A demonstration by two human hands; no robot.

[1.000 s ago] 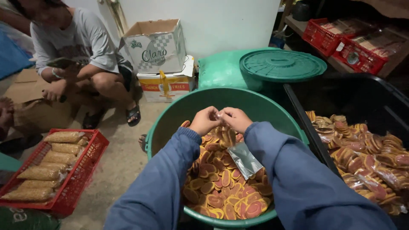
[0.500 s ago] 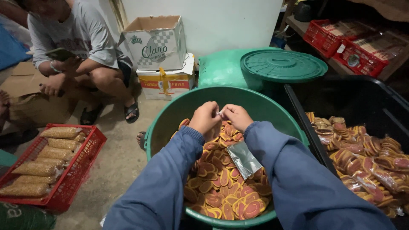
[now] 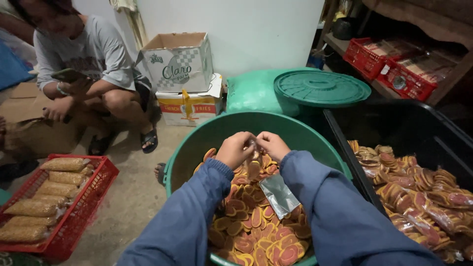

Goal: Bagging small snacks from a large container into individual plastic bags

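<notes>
My left hand (image 3: 235, 149) and my right hand (image 3: 272, 144) meet over a big green tub (image 3: 207, 135) and together pinch the top of a small clear plastic bag (image 3: 253, 156) with round orange-and-red snack chips inside. The tub holds a heap of the same loose chips (image 3: 256, 231). A flat empty clear bag (image 3: 279, 195) lies against my right forearm, above the chips. Both arms are in blue sleeves.
A black crate (image 3: 409, 133) at right holds several filled chip bags (image 3: 419, 197). A green lid (image 3: 320, 87) sits on another tub behind. At left, a red basket (image 3: 74, 221) of packed snacks, two cardboard boxes (image 3: 182, 74), and a seated person (image 3: 84, 64) holding a phone.
My hands stay at the bag's top with small finger movements. The view has shifted slightly; the seated person at left has barely moved.
</notes>
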